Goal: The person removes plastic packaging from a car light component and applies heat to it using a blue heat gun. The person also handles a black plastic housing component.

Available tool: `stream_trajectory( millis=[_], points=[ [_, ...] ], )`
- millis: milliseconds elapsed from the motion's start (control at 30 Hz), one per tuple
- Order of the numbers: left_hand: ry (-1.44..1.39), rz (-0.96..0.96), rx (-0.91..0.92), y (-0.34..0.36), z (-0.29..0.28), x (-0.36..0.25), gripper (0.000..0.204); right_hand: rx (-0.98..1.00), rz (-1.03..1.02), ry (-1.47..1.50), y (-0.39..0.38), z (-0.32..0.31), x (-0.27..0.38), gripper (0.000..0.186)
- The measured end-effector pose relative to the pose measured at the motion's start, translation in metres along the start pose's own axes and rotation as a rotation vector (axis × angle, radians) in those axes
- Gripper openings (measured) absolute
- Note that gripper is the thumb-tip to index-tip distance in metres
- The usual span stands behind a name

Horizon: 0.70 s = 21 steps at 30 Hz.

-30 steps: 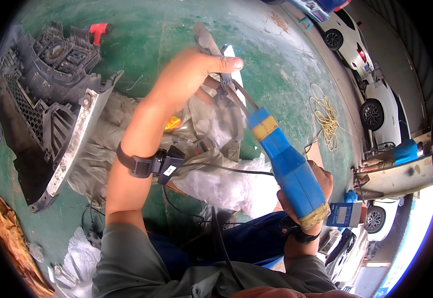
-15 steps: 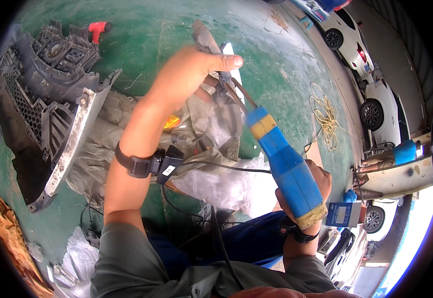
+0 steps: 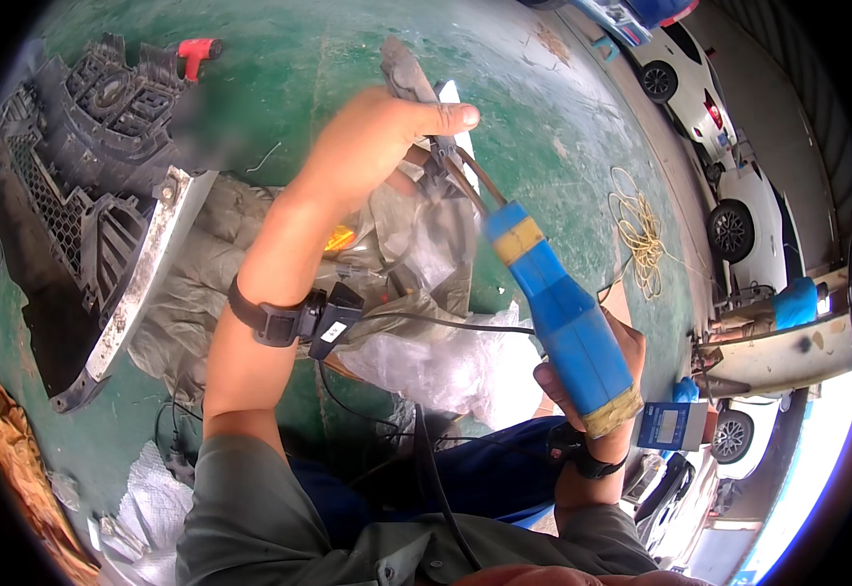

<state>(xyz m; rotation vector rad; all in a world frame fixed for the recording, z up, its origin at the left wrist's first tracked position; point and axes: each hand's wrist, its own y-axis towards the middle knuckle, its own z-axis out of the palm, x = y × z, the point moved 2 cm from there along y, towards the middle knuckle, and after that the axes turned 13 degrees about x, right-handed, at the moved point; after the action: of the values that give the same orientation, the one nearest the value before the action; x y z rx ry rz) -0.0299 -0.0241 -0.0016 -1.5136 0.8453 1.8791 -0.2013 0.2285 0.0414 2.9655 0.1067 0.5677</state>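
The left hand [image 3: 372, 137] is closed on a grey part [image 3: 404, 73], which passes beneath the thumb and juts out beyond the knuckles. The right hand [image 3: 626, 344] wraps a blue tool [image 3: 570, 311], fingers mostly hidden; its metal prongs [image 3: 478, 184] reach the part below the left thumb.

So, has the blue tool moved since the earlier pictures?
Yes, slightly: the blue tool has shifted up the picture, judged against the yellow rope coil on the floor.
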Motion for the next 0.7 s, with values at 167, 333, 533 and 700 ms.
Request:
stream_trajectory(
  millis=[167, 333, 533, 700],
  points=[
    [-0.027, 0.02, 0.003, 0.0, 0.001, 0.0, 0.059, -0.029, 0.016, 0.016, 0.0, 0.002, 0.001, 0.051],
    [-0.152, 0.116, -0.068, 0.007, 0.005, 0.008, 0.051, -0.029, -0.116, -0.164, 0.006, 0.005, 0.01, 0.026],
    [-0.306, 0.311, -0.143, 0.011, 0.015, 0.008, 0.052, -0.122, -0.094, 0.021, 0.004, 0.022, 0.006, 0.022],
    [-0.367, 0.405, -0.158, 0.01, 0.024, 0.01, 0.053, -0.068, -0.143, -0.059, 0.005, 0.02, 0.011, 0.033]
  ],
)
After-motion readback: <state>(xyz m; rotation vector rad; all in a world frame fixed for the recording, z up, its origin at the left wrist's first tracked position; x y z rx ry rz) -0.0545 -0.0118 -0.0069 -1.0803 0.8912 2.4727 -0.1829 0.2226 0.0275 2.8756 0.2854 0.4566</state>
